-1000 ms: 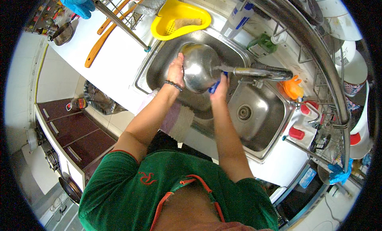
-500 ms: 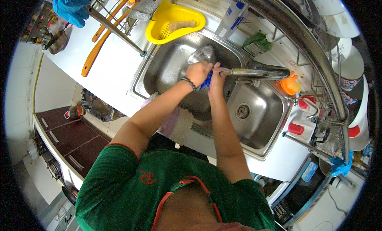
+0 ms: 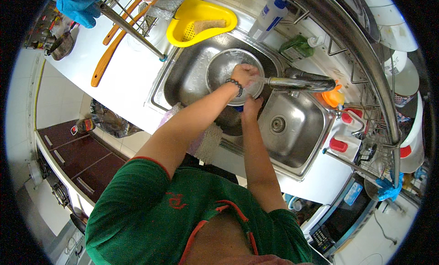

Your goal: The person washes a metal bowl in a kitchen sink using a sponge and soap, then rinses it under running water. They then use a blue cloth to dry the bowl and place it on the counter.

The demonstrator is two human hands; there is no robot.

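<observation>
A round, shiny metal bowl is tilted in the large sink basin, under the water running from the tap. My left hand is over the inside of the bowl, in the stream. Its fingers are curled in, and whatever they hold is hidden. At the near right rim, my right hand grips the bowl, its fingertips partly out of sight. Something small and blue shows just under the rim beside the right hand; its kind cannot be made out.
A yellow strainer basket holding a brown sponge sits at the sink's far rim. Behind the sink stand a white bottle and a green soap bottle. A smaller basin lies to the right. A metal rack rail arches overhead.
Both hands were together around the blue thing beside the tap. Now the bowl is up under the water, facing me, with my left hand over it and my right hand lower at its rim.
</observation>
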